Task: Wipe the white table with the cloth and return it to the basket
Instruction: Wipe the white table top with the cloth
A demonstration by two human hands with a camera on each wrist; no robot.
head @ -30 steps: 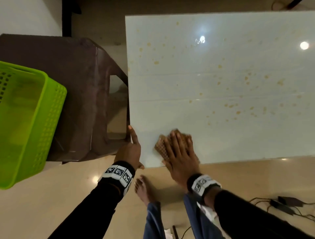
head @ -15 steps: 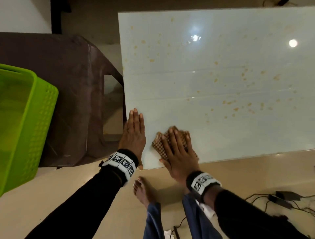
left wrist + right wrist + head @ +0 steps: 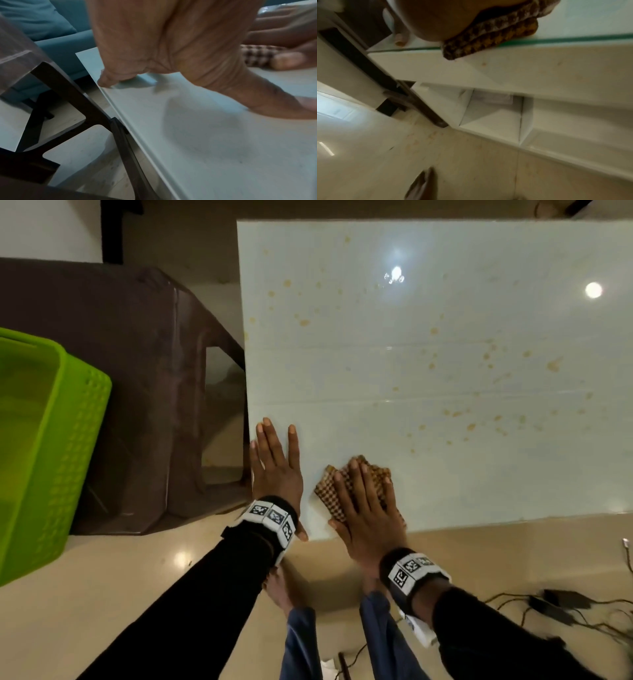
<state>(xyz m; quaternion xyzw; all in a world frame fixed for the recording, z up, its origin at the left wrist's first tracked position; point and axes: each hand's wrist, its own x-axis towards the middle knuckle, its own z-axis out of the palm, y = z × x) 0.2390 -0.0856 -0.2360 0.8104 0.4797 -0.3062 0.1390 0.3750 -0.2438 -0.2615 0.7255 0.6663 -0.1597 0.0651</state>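
Note:
The white table [image 3: 445, 371] carries many small orange-brown stains across its middle and right. A brown checked cloth [image 3: 327, 496] lies folded at the table's near left corner, its edge [image 3: 488, 39] overhanging the front rim. My right hand [image 3: 363, 501] presses flat on the cloth with straight fingers. Just to its left my left hand [image 3: 275, 470] lies flat on the bare tabletop [image 3: 205, 142] at the left edge, fingers spread, thumb [image 3: 283, 106] on the surface. The green basket [image 3: 44, 446] stands far left, apart from both hands.
A dark brown plastic stool [image 3: 144, 392] stands between the basket and the table, its leg [image 3: 82, 102] close to the table's left edge. Cables and a power adapter [image 3: 561, 607] lie on the floor at the right. My bare foot [image 3: 279, 590] is below the table's front edge.
My left hand went from curled at the table's corner to lying flat on the tabletop. The right hand stayed flat on the cloth in much the same place.

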